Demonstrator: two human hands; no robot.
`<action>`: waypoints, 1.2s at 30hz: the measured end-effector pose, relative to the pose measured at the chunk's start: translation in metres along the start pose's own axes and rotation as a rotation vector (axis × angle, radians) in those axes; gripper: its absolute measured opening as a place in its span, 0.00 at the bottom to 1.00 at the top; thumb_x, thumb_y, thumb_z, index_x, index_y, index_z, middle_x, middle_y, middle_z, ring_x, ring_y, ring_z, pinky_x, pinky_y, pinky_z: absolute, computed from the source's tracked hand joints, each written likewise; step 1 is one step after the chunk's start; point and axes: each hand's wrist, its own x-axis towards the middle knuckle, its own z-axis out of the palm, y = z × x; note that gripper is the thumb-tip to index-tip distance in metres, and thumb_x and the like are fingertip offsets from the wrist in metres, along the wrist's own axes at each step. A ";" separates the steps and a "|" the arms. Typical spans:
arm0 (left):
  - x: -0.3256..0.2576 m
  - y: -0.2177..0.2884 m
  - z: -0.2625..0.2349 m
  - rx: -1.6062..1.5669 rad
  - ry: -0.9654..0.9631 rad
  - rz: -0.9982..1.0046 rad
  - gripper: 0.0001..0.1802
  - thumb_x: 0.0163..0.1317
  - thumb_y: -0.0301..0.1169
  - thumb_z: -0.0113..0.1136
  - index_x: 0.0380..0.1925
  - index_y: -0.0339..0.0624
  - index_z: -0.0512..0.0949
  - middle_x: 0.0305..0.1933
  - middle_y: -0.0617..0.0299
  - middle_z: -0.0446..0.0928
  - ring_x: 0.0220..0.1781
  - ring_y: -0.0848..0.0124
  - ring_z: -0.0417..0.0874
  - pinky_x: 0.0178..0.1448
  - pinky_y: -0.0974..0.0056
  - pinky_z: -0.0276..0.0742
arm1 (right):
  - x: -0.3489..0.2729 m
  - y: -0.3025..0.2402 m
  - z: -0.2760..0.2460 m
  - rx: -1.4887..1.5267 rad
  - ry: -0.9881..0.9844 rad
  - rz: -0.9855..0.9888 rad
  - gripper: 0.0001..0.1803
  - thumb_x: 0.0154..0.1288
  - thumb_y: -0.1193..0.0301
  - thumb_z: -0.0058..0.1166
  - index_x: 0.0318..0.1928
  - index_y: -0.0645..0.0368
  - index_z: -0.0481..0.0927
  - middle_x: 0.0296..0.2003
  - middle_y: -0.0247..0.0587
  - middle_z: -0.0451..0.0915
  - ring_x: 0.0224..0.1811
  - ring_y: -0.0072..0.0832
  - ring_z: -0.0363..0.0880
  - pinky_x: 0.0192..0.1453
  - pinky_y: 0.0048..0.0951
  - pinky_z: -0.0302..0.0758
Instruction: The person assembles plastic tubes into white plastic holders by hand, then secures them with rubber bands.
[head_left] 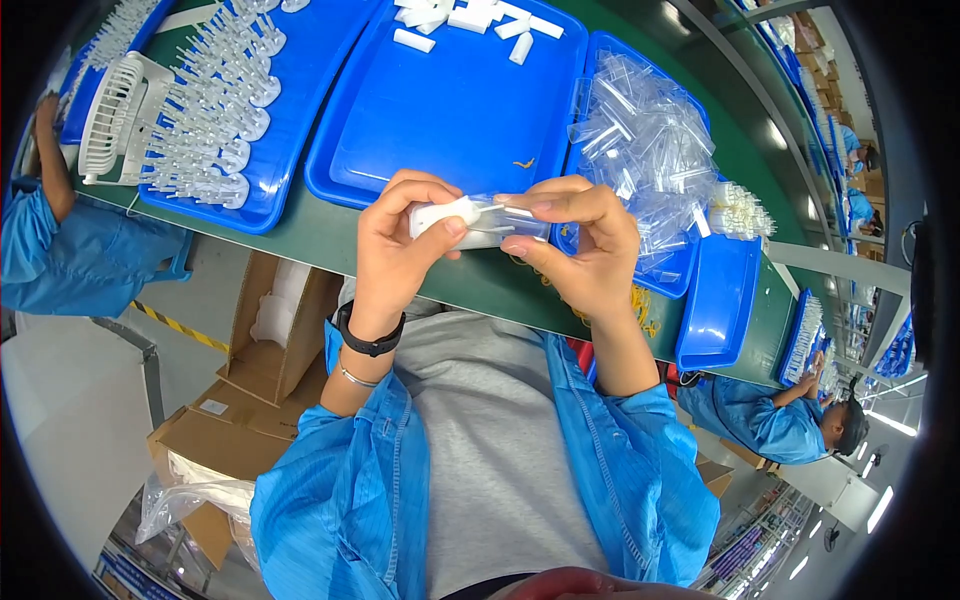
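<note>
In front of my chest, over the near edge of the green table, my left hand (pixel 392 238) grips a white plastic piece (pixel 440 214) with thin prongs pointing right. My right hand (pixel 598 245) pinches a clear plastic sleeve (pixel 522 229) between thumb and fingers. The prongs lie in line with the sleeve and seem partly inside it; my fingers hide part of the overlap. Beyond my hands, a blue tray (pixel 430 120) bears several white blocks (pixel 470 18) at its far end. To its right, another tray is heaped with clear plastic sleeves (pixel 650 150).
At left, a blue tray (pixel 262 205) carries rows of white pronged parts (pixel 200 130) beside a white rack (pixel 112 120). On the right are white bundles (pixel 738 212), a small blue tray (pixel 716 300) and yellow bands (pixel 643 312). Cardboard boxes (pixel 250 400) stand below left. People work on both sides.
</note>
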 end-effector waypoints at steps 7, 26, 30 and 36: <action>0.000 0.003 0.002 0.011 -0.006 0.014 0.10 0.54 0.18 0.62 0.38 0.35 0.77 0.43 0.58 0.73 0.39 0.74 0.78 0.31 0.74 0.82 | -0.004 -0.003 0.004 0.009 0.048 0.005 0.17 0.47 0.77 0.71 0.35 0.59 0.75 0.35 0.43 0.83 0.40 0.28 0.83 0.42 0.26 0.77; 0.004 0.025 -0.001 0.134 -0.118 0.016 0.08 0.55 0.21 0.63 0.36 0.35 0.79 0.43 0.59 0.71 0.35 0.75 0.77 0.29 0.75 0.77 | -0.014 0.001 0.016 0.203 0.146 -0.042 0.20 0.47 0.79 0.70 0.39 0.60 0.72 0.37 0.44 0.81 0.42 0.29 0.83 0.45 0.26 0.79; 0.003 0.028 -0.013 0.270 -0.189 -0.009 0.08 0.55 0.20 0.63 0.36 0.36 0.80 0.43 0.60 0.72 0.36 0.76 0.77 0.32 0.74 0.77 | -0.008 -0.002 0.006 0.104 -0.023 0.002 0.19 0.47 0.80 0.70 0.38 0.60 0.74 0.38 0.42 0.80 0.44 0.30 0.83 0.45 0.26 0.79; 0.003 0.022 -0.013 0.242 -0.192 0.076 0.15 0.55 0.21 0.63 0.44 0.35 0.78 0.47 0.56 0.75 0.48 0.70 0.78 0.49 0.69 0.79 | 0.000 0.000 -0.011 0.048 -0.138 0.133 0.17 0.47 0.80 0.69 0.37 0.59 0.77 0.41 0.43 0.82 0.44 0.26 0.79 0.46 0.26 0.75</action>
